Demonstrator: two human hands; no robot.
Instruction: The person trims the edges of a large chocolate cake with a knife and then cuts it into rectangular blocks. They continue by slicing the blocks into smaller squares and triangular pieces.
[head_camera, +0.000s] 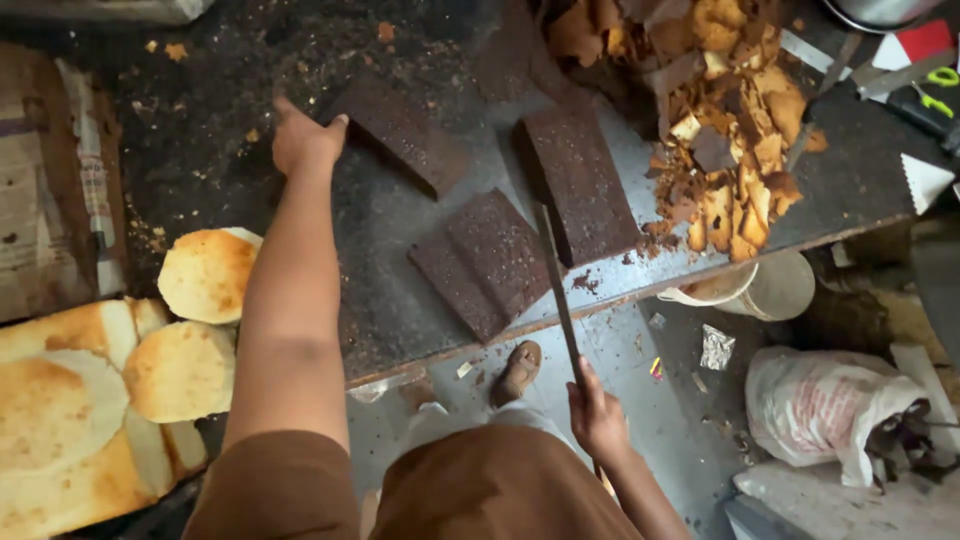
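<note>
Your right hand (597, 418) was low and close to you, its grip wrapped tight around a long knife (556, 290). That blade pointed up over the tabletop (400, 290) edge, between two dark brown cake slabs (487, 262). Your left hand (303, 140) reached far out, fingers pressed on the end of another dark slab (400, 133). Round golden cakes (207, 275) sat beside your left arm. Crumbly cake scraps (725, 130) were piled at the right.
</note>
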